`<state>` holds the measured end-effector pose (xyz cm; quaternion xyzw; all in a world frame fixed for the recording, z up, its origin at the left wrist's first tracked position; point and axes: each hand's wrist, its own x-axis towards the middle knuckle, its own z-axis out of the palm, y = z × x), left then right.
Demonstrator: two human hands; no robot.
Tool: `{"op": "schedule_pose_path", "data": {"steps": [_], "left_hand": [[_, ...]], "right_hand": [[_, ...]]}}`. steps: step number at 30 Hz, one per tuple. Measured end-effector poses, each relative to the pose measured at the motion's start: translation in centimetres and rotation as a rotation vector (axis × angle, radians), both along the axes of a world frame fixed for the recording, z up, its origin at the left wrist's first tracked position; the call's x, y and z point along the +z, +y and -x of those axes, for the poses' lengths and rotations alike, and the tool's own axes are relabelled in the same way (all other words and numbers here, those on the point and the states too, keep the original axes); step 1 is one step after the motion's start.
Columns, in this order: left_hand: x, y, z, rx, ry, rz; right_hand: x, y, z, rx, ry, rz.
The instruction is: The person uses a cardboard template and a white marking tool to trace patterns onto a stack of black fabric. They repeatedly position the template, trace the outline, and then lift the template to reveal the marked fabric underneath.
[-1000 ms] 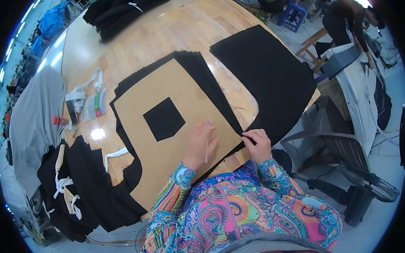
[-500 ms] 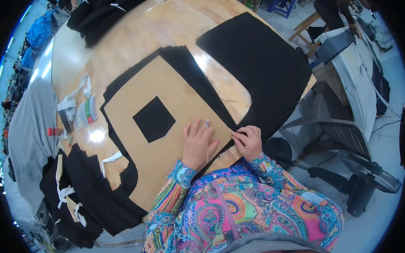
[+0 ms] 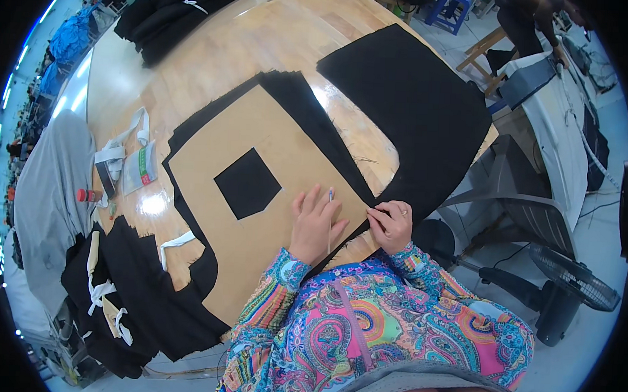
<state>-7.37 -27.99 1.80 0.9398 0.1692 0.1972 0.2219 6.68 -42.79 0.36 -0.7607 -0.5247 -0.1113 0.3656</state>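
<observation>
A tan card pattern piece (image 3: 288,147) with a five-sided cut-out lies on a stack of black cloth (image 3: 290,88). On its lower right part rests my left hand (image 3: 314,227), fingers stretched over the card. A thin pen-like stick (image 3: 331,195) with a blue end is tucked between those fingers. At the card's right corner my right hand (image 3: 392,227) is closed, thumb and fingertips pinching the edge. Whether cloth is caught in that pinch too, I cannot tell. Another black cloth piece (image 3: 414,96) with a curved cut-in lies to the right, its lower part beside my right hand.
Black bundles tied with white strips lie at far left (image 3: 175,15) and near left (image 3: 131,286). A clear packet (image 3: 139,168), white tape (image 3: 138,124) and red-capped container (image 3: 87,196) sit left. A chair (image 3: 528,193) and black fan (image 3: 574,278) stand right; a person works beyond.
The whole view has shifted slightly, so the table's things sit a little further right in the picture. Both hands keep their places on the card.
</observation>
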Motion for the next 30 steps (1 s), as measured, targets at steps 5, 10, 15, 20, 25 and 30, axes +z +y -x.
{"op": "schedule_pose_path", "data": {"steps": [5,10,15,20,25,30], "left_hand": [[0.40,-0.03,-0.06,0.020,0.006,-0.008],[0.26,0.07,0.03,0.017,-0.001,0.012],[0.15,0.08,0.09,0.016,0.002,0.024],[0.28,0.12,0.11,0.016,0.007,0.031],[0.29,0.14,0.09,0.009,0.007,0.034],[0.30,0.17,0.19,0.008,0.008,0.041]], "right_hand": [[0.12,0.01,0.08,-0.002,-0.004,0.019],[-0.25,0.01,0.07,-0.008,0.001,0.016],[-0.20,0.08,0.13,-0.009,0.003,0.017],[-0.04,0.10,0.13,-0.008,0.014,0.024],[0.03,0.07,0.17,-0.011,0.002,0.033],[0.08,0.16,0.26,-0.011,0.010,0.033]]}}
